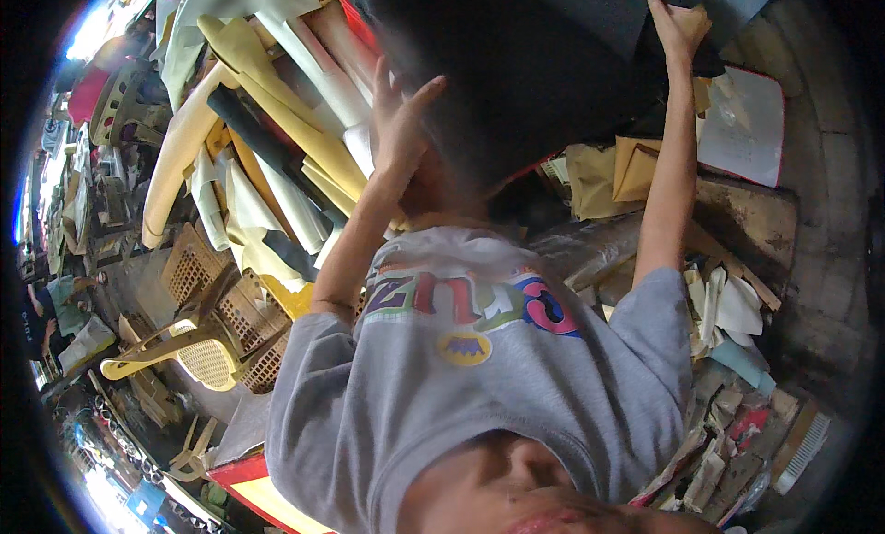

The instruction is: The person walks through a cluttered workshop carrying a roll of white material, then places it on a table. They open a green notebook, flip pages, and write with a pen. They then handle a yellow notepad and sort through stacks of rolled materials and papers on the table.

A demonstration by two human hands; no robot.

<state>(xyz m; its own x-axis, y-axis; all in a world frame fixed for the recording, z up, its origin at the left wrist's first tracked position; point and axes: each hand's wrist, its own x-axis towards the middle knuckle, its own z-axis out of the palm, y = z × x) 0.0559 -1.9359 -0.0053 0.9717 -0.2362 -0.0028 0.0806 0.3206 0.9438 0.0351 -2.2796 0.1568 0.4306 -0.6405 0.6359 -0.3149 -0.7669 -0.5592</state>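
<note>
A large black sheet (525, 64), which looks like cloth or leather, spreads across the top of the view in front of me. My left hand (402, 115) is at its left edge with the fingers spread apart, lying against the sheet. At the upper right, my right hand (684, 29) is closed round the sheet's right edge, the arm stretched out. Part of the sheet is cut off by the top of the view. Something red (358, 20) shows along its upper left edge.
Long rolls of yellow material (277, 92) and white ones crowd the left side. Below them stand a brown plastic chair (253, 322) and a yellow one (207, 361). Tan envelopes (636, 170), a white red-edged board (745, 124), scraps (728, 308) and a brush (804, 451) lie at right.
</note>
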